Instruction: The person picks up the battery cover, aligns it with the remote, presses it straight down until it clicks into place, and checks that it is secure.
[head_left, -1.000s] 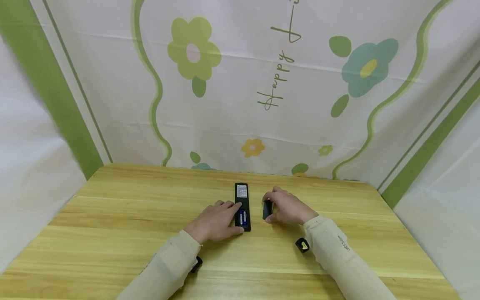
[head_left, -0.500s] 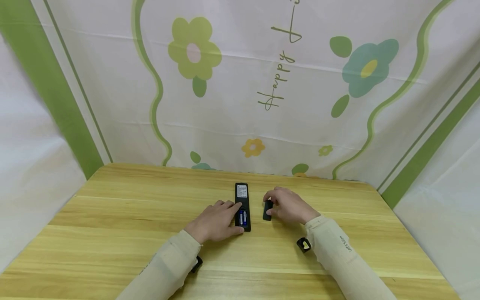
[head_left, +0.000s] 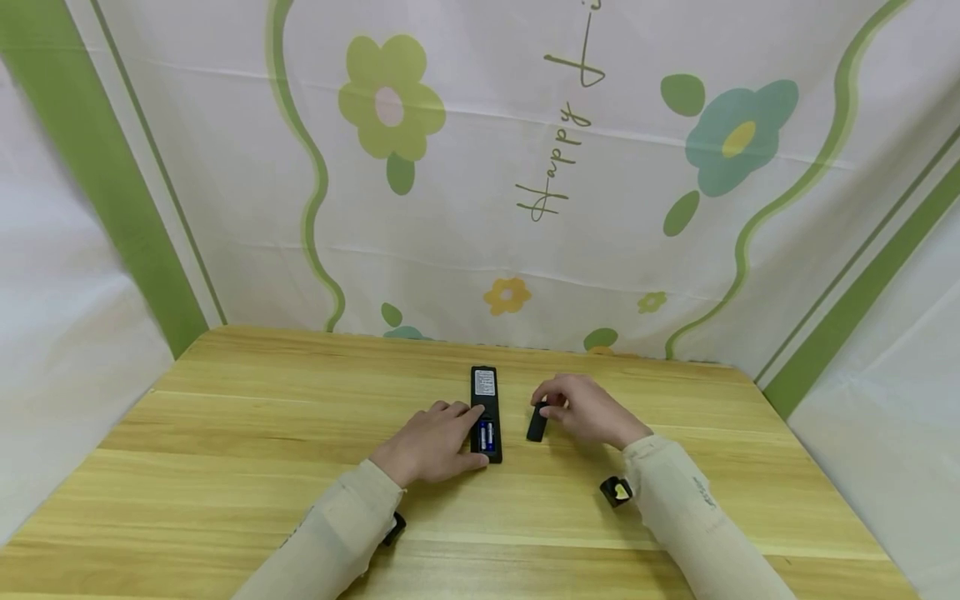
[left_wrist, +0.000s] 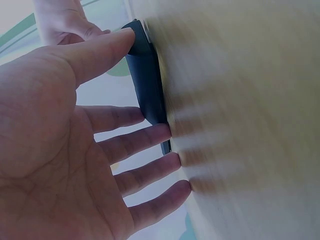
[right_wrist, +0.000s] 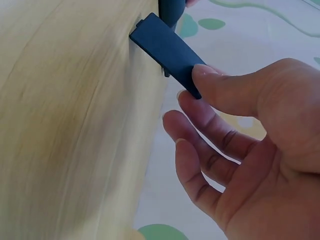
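Observation:
A black remote control (head_left: 485, 392) lies back side up on the table, its battery compartment uncovered. Two blue-and-white batteries (head_left: 487, 436) sit side by side inside. My left hand (head_left: 429, 443) rests at the remote's left side, fingers nearly straight. In the left wrist view, thumb and index fingertip touch the remote (left_wrist: 146, 75) while the other fingertips reach down to the table. Just right of the remote, my right hand (head_left: 587, 407) pinches one end of the black battery cover (right_wrist: 170, 49) between thumb and index finger. The cover slants, its tabbed end pointing down toward the wood.
The wooden table (head_left: 247, 433) stretches round both hands. Behind it hangs a white curtain (head_left: 450, 225) printed with flowers. A small black wrist device (head_left: 617, 492) sits by the right sleeve, another black device (head_left: 394, 529) by the left.
My right hand has shifted slightly right, its thumb moving up from the cover's near end to pinch the far end. The cover now tilts. The left hand and remote have stayed put.

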